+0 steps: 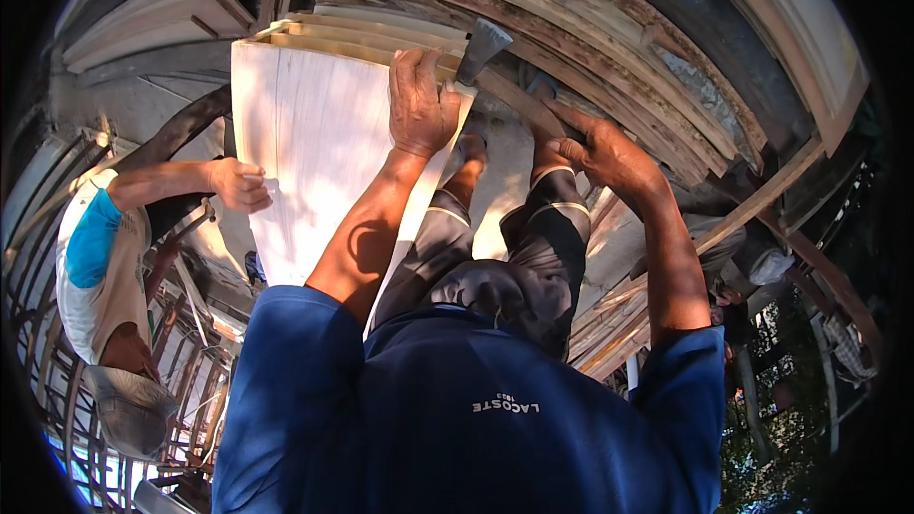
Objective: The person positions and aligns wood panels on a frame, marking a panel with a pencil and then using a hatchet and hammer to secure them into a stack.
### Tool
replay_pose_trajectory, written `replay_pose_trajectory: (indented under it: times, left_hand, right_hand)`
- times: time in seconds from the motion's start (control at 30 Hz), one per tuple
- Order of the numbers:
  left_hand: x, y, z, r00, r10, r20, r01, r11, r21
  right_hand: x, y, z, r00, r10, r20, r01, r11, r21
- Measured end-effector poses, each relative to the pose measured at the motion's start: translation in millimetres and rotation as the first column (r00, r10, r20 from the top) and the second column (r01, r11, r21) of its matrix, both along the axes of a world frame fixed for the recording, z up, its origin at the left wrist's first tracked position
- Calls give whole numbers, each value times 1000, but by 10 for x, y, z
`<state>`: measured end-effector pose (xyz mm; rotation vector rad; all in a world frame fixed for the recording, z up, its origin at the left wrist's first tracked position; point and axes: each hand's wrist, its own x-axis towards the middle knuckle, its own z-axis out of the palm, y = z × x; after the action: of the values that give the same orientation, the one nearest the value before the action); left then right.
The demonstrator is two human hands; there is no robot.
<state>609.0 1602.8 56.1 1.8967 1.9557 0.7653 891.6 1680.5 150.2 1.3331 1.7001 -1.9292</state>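
Note:
A pale wooden panel with thin yellowish slats along its top stands upright before me. Near its upper right corner, my left hand grips it with bent fingers. To the right, my right hand is closed on the wooden handle of a hatchet, whose dark metal head is at the panel's top corner. Whether the head touches the wood I cannot tell.
At left, a co-worker's hand is curled by the panel's left edge. Stacked planks span the back, with boards at upper left. My legs and feet are below; another person is partly visible at right.

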Motion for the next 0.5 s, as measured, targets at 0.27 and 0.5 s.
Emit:
replay_pose_trajectory:
  times: [0.27, 0.5]
  left_hand:
    - [-38, 15, -123, 994, 105, 35, -108, 989, 105]
    - [-32, 128, -64, 976, 131, 176, -165, 967, 193]
  right_hand:
    - [-13, 2, -26, 976, -208, -58, 209, 978, 22]
    - [39, -515, 67, 936, -351, -3, 350, 935, 53]
